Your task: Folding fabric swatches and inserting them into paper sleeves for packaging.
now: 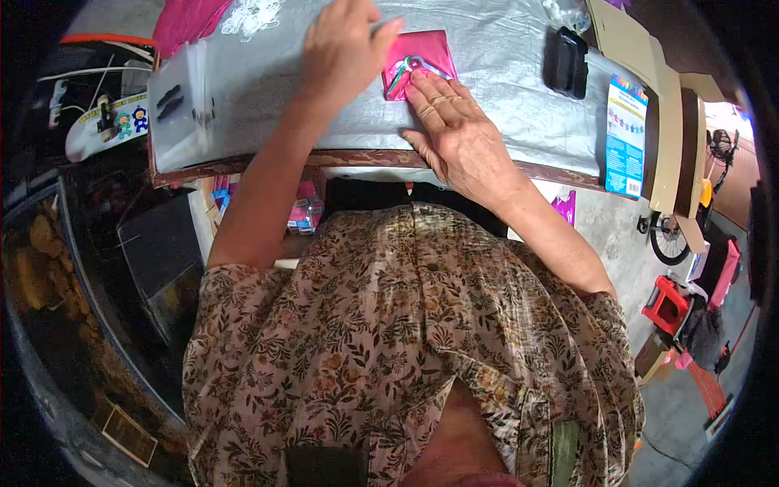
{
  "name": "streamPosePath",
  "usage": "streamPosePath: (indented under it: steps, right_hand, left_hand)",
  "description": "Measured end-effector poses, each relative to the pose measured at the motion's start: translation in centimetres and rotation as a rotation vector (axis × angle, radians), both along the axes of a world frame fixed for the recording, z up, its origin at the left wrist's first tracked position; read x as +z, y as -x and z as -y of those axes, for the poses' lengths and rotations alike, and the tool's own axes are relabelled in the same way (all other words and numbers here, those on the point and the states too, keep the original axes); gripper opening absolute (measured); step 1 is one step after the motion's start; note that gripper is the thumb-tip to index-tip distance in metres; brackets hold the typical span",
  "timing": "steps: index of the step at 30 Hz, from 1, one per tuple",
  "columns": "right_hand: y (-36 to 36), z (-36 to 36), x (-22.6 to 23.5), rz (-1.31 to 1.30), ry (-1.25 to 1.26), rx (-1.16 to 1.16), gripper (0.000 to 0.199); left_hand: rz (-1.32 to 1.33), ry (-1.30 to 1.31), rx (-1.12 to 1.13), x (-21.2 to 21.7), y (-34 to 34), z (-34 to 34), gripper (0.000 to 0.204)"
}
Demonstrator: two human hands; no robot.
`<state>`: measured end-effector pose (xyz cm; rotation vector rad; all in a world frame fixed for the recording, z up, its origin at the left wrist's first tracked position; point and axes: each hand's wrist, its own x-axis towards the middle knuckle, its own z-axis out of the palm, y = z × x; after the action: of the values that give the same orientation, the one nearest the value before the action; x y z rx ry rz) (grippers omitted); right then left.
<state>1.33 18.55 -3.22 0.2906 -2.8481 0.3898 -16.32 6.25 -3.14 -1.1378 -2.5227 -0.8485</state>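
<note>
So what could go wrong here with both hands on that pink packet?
The pink packet lies on smooth silver sheeting; it could slide as the right hand presses. The small coloured hangers on it might shift or slip off. The left hand covers its left edge, hiding any misalignment there.

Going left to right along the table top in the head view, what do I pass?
Clear plastic packet with black pieces → left hand → pink sheet with small coloured hangers, right hand resting on its near edge → black case → blue printed card → brown cardboard.
</note>
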Motion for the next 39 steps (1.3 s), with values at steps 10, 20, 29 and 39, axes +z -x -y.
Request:
streamPosePath:
  steps: [10, 20, 29, 39]
  right_hand:
    - [0.3, 0.8, 0.3, -0.028, -0.024, 0.008, 0.052]
    - [0.5, -0.1, -0.5, -0.033, -0.060, -0.011, 0.047]
    - [1.4, -1.4, -0.6, -0.013, -0.157, 0.001, 0.049]
    - [3.7, -6.3, -0.1, -0.111, 0.332, -0.059, 0.025]
  left_hand:
    - [0.048, -0.040, -0.081, -3.5, 4.1, -3.5, 0.056]
    - [-0.404, 0.151, -0.598, 2.0, -1.6, 4.4, 0.011]
    - [-0.613, 0.435, -0.466, 0.8, -3.0, 2.8, 0.003]
    - [-0.035, 0.039, -0.552, 1.2, 0.7, 3.0, 0.009]
